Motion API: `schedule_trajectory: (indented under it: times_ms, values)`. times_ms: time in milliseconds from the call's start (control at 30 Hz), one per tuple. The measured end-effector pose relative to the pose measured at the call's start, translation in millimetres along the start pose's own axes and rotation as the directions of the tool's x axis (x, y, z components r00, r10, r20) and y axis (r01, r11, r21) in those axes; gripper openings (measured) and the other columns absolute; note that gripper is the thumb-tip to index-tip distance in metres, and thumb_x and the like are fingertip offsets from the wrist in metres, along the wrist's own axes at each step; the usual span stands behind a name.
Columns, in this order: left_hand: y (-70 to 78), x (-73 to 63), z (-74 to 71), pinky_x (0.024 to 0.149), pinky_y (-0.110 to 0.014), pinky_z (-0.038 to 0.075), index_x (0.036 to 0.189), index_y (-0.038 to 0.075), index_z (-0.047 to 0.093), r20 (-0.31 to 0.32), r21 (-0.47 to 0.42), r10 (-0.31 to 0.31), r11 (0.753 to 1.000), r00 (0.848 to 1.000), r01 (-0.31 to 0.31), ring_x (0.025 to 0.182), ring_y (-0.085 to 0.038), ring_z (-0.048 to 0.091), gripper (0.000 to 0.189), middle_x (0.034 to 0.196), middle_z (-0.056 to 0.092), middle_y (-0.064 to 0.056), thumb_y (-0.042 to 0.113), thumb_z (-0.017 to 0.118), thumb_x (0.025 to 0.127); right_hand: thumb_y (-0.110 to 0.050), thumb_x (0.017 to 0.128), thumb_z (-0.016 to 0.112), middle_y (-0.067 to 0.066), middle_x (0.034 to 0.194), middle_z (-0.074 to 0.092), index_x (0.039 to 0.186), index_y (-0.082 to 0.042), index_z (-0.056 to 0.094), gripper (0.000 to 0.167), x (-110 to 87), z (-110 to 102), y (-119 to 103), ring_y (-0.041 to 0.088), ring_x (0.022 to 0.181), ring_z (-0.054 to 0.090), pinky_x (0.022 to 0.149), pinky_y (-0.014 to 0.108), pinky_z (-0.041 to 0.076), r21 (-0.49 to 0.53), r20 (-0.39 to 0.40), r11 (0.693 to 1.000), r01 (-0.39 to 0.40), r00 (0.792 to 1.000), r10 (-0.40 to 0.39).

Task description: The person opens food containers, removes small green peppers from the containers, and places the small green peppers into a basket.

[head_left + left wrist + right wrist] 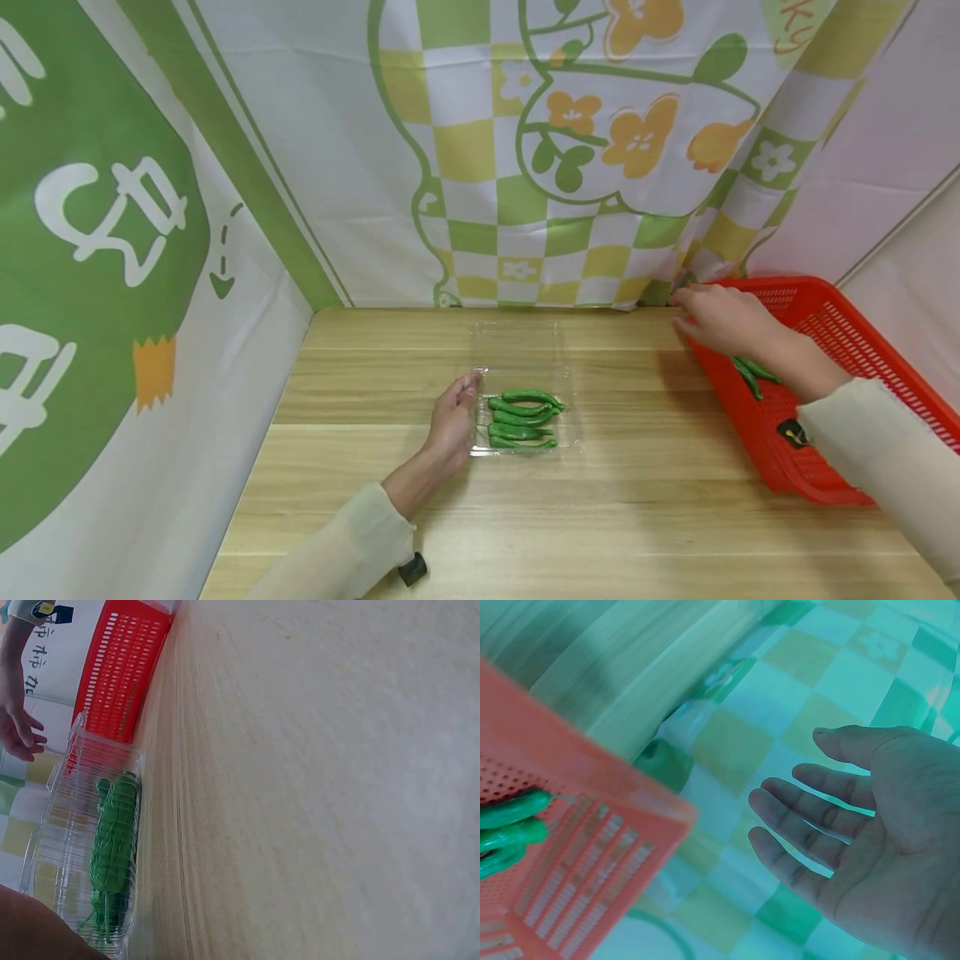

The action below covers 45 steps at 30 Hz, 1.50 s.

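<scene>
Right side: the right hand (pixel 723 318) is hanging at the far left corner of the red plastic basket (pixel 742 417), apparently just outside its rim. Its fingers are extending loosely and parting slightly; the right wrist view is showing the palm holding nothing.

Governing relation: the green chili peppers in the basket (pixel 747 379) are lying near and to the right of that hand, well apart from its fingertips and partly hiding under the right forearm. In the head view, the most visible one is running its long axis from far left to near right. The right hand is plainly the nearer of the two.

Left side: the left hand (pixel 450 425) is touching the left edge of the clear plastic clamshell (pixel 564 429); whether it is pinching or merely steadying cannot be told. The clamshell is standing open on the surface (pixel 622 500), its lid lying to the far side. Five packed chili peppers (pixel 522 419) are resting in its near half, their long axes running roughly left to right.
</scene>
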<state>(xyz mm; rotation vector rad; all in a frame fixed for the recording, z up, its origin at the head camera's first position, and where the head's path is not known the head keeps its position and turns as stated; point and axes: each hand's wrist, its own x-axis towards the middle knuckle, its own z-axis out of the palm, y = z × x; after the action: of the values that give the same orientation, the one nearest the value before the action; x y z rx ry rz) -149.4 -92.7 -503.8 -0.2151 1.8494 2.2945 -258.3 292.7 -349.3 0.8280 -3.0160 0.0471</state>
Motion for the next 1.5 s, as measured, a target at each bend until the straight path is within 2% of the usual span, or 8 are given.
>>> schedule_trajectory:
  times_ms: [100, 233, 400, 667, 900, 1133, 1367, 1500]
  values:
    - [-0.1, 0.0, 0.0, 0.134, -0.051, 0.000, 0.164, -0.001, 0.025, -0.002, 0.000, 0.007, 1.000, 1.000, -0.007, 0.163, -0.036, 0.011, 0.051, 0.174, 0.022, -0.017, 0.008, 0.029, 0.115, -0.015, 0.096, 0.073, 0.018, 0.110, 0.074, 0.118, 0.001, 0.071, 0.028, 1.3, -1, -12, 0.041, 0.089, 0.072, 0.069, 0.061, 0.062, -0.002, -0.022, 1.000, 0.027, 0.999, -0.027]
    - [0.1, -0.2, 0.1, 0.133, -0.053, 0.001, 0.164, -0.003, 0.026, -0.004, 0.001, 0.018, 1.000, 1.000, -0.018, 0.163, -0.038, 0.012, 0.050, 0.174, 0.022, -0.019, 0.006, 0.030, 0.114, -0.015, 0.095, 0.076, 0.014, 0.104, 0.073, 0.117, 0.000, 0.072, 0.027, 2.4, -2, -28, 0.039, 0.082, 0.072, 0.060, 0.056, 0.062, -0.010, -0.044, 0.998, 0.061, 0.997, -0.062]
    - [-0.2, 0.5, 0.8, 0.134, -0.052, 0.002, 0.163, -0.002, 0.028, -0.018, -0.004, 0.016, 1.000, 1.000, -0.016, 0.163, -0.038, 0.014, 0.050, 0.173, 0.024, -0.019, 0.007, 0.031, 0.114, -0.016, 0.093, 0.079, 0.014, 0.103, 0.073, 0.119, -0.001, 0.072, 0.031, 4.8, 2, -44, 0.037, 0.075, 0.071, 0.053, 0.051, 0.061, -0.035, -0.046, 0.995, 0.089, 0.995, -0.091]
    - [-0.7, 0.2, 1.0, 0.134, -0.051, 0.003, 0.163, -0.003, 0.027, -0.014, -0.010, 0.014, 1.000, 1.000, -0.015, 0.163, -0.037, 0.014, 0.050, 0.174, 0.024, -0.019, 0.006, 0.030, 0.114, -0.017, 0.092, 0.082, 0.013, 0.107, 0.074, 0.120, -0.002, 0.073, 0.032, 8.2, 12, -66, 0.034, 0.076, 0.074, 0.053, 0.048, 0.061, -0.073, -0.051, 0.985, 0.154, 0.986, -0.158]
    - [0.7, -0.9, 0.8, 0.133, -0.053, 0.003, 0.163, -0.003, 0.027, -0.008, -0.004, 0.024, 1.000, 1.000, -0.024, 0.162, -0.039, 0.014, 0.050, 0.173, 0.023, -0.020, 0.006, 0.030, 0.114, -0.017, 0.089, 0.083, 0.012, 0.104, 0.074, 0.113, -0.003, 0.075, 0.029, 9.2, 23, -83, 0.034, 0.081, 0.074, 0.065, 0.049, 0.063, -0.114, -0.093, 0.966, 0.231, 0.966, -0.241]
    - [1.1, -0.8, 1.1, 0.133, -0.053, 0.004, 0.163, -0.003, 0.029, -0.023, 0.002, 0.016, 1.000, 1.000, -0.016, 0.162, -0.039, 0.015, 0.049, 0.173, 0.025, -0.020, 0.005, 0.031, 0.114, -0.017, 0.090, 0.083, 0.010, 0.099, 0.071, 0.115, -0.004, 0.074, 0.030, 8.4, 31, -97, 0.033, 0.077, 0.071, 0.054, 0.047, 0.060, -0.088, -0.056, 0.963, 0.256, 0.964, -0.261]
    - [1.2, -0.6, 1.2, 0.133, -0.054, 0.003, 0.163, -0.003, 0.028, -0.013, 0.003, 0.015, 1.000, 1.000, -0.015, 0.162, -0.040, 0.013, 0.049, 0.173, 0.024, -0.020, 0.006, 0.030, 0.115, -0.017, 0.091, 0.083, 0.010, 0.098, 0.072, 0.114, -0.003, 0.074, 0.028, 8.0, 36, -111, 0.031, 0.076, 0.070, 0.056, 0.046, 0.061, -0.096, -0.049, 0.946, 0.308, 0.948, -0.314]
    - [1.2, -1.3, 1.6, 0.133, -0.054, 0.003, 0.163, -0.003, 0.029, -0.018, 0.012, 0.018, 1.000, 1.000, -0.017, 0.162, -0.040, 0.014, 0.049, 0.173, 0.025, -0.020, 0.007, 0.031, 0.115, -0.019, 0.092, 0.082, 0.009, 0.097, 0.072, 0.114, -0.004, 0.074, 0.028, 8.0, 42, -118, 0.027, 0.077, 0.071, 0.055, 0.041, 0.061, -0.103, -0.022, 0.937, 0.335, 0.941, -0.338]
